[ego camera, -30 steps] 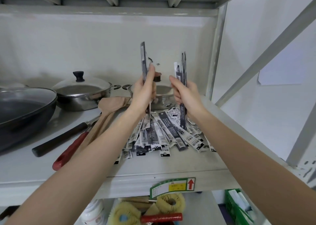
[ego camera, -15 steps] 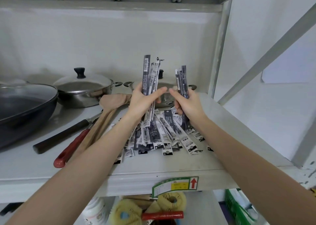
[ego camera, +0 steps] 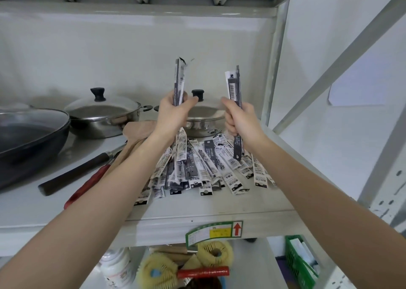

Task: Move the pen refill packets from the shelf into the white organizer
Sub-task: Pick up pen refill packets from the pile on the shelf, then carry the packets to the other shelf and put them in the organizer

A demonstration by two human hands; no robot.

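our left hand (ego camera: 173,115) and right hand (ego camera: 241,121) are apart again, each still gripping upright refill packets (ego camera: 179,80) above the pile (ego camera: 206,165)

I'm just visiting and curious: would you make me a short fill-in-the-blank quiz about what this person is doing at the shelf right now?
1. Each hand, the left hand and the right hand, grips a bundle of pen refill packets held ____.
2. The pile of loose packets lies on the ____, below the hands.
3. Behind the left hand stands a steel pan whose lid has a ____ knob.
4. The spatula beside the pile is made of ____.

Missing words: upright; shelf; black; wood
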